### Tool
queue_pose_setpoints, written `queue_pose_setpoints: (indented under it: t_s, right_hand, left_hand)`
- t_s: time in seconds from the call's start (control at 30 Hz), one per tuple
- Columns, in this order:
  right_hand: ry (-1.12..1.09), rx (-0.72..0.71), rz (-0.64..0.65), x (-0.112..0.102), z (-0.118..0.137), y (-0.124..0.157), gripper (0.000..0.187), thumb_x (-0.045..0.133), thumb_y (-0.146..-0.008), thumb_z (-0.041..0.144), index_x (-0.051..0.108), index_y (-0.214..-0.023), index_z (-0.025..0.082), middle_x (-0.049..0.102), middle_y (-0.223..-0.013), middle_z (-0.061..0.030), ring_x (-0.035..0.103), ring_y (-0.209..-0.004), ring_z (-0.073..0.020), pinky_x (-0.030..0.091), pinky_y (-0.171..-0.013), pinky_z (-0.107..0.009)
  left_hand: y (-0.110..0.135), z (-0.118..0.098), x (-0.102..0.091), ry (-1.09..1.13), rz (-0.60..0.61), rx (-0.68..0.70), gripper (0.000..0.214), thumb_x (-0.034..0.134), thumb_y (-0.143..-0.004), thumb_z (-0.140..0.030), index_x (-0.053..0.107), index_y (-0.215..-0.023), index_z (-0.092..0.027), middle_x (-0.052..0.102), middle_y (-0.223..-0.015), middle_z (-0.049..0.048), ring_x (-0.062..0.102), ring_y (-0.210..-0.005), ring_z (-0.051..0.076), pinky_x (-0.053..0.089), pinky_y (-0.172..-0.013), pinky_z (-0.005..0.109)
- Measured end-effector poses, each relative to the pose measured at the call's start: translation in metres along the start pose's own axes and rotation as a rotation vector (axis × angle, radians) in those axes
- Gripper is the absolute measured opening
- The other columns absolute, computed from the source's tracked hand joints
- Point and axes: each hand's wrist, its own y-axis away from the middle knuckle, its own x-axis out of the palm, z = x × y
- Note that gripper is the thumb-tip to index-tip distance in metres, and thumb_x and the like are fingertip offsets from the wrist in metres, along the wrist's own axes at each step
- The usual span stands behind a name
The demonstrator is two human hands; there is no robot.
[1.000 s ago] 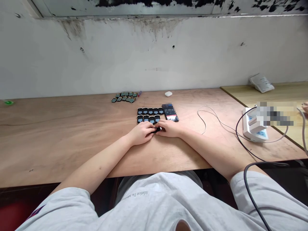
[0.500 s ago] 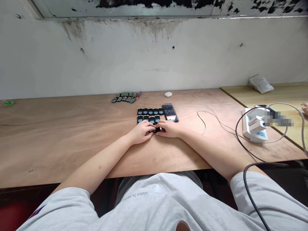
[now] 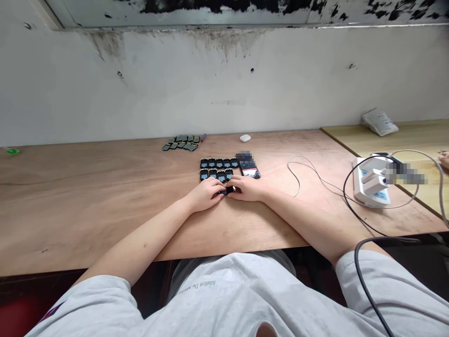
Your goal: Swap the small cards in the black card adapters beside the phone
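Note:
Both hands meet over the table, closed around one small black part that is mostly hidden by fingers. My left hand grips its left side, and my right hand pinches the right side, where something shiny shows. Just beyond the fingertips, several black frames with grey-blue centres lie in two rows. The nearer row is partly covered by my hands. A phone with a lit screen, partly blurred out, lies to the right of these rows.
Farther back lie several thin grey-green rectangular pieces beside a small reddish-purple object. A white case sits near the wall. On the right are a power strip with plugs, looping cables and a plastic packet. Another person's hand shows at the right edge.
Almost nothing differs. Both hands stay on the small black part, with only a very slight shift of the fingers.

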Motion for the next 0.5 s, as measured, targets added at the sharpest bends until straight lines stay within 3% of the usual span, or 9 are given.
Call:
queue_pose_setpoints:
  t_s: [0.13, 0.23, 0.4, 0.5]
  right_hand:
    - [-0.019, -0.009, -0.098, -0.001, 0.002, 0.002, 0.050, 0.069, -0.095, 0.038, 0.054, -0.141, 0.023, 0.055, -0.136, -0.0134, 0.069, -0.090, -0.0190, 0.059, -0.084, -0.036]
    - [-0.009, -0.024, -0.148, -0.002, 0.004, 0.003, 0.049, 0.066, -0.096, 0.031, 0.052, -0.142, 0.023, 0.051, -0.142, -0.0152, 0.069, -0.096, -0.0207, 0.060, -0.087, -0.038]
    - [0.001, -0.060, -0.141, -0.002, 0.002, 0.003, 0.040, 0.062, -0.096, 0.023, 0.056, -0.136, 0.023, 0.055, -0.138, -0.0137, 0.066, -0.079, -0.0149, 0.059, -0.079, -0.034]
    - [0.003, -0.087, -0.141, -0.001, -0.001, 0.003, 0.034, 0.061, -0.095, 0.021, 0.060, -0.129, 0.022, 0.058, -0.135, -0.0124, 0.065, -0.075, -0.0132, 0.058, -0.077, -0.032]
  left_hand:
    - [0.002, 0.005, -0.004, -0.060, -0.075, 0.016, 0.020, 0.059, -0.099, -0.027, 0.076, -0.110, -0.024, 0.070, -0.117, 0.0106, 0.062, -0.110, 0.025, 0.053, -0.099, 0.045]
    - [0.004, 0.013, -0.011, -0.142, -0.153, -0.055, 0.022, 0.056, -0.101, -0.029, 0.077, -0.107, -0.026, 0.069, -0.123, 0.0106, 0.060, -0.116, 0.026, 0.051, -0.102, 0.047]
    - [0.010, 0.035, -0.027, -0.247, -0.322, -0.310, 0.022, 0.054, -0.101, -0.033, 0.075, -0.103, -0.024, 0.069, -0.120, 0.0102, 0.059, -0.115, 0.027, 0.049, -0.104, 0.047]
    - [0.015, 0.046, -0.037, -0.334, -0.406, -0.556, 0.020, 0.058, -0.096, -0.033, 0.070, -0.107, -0.022, 0.068, -0.115, 0.0117, 0.060, -0.115, 0.030, 0.047, -0.104, 0.047]
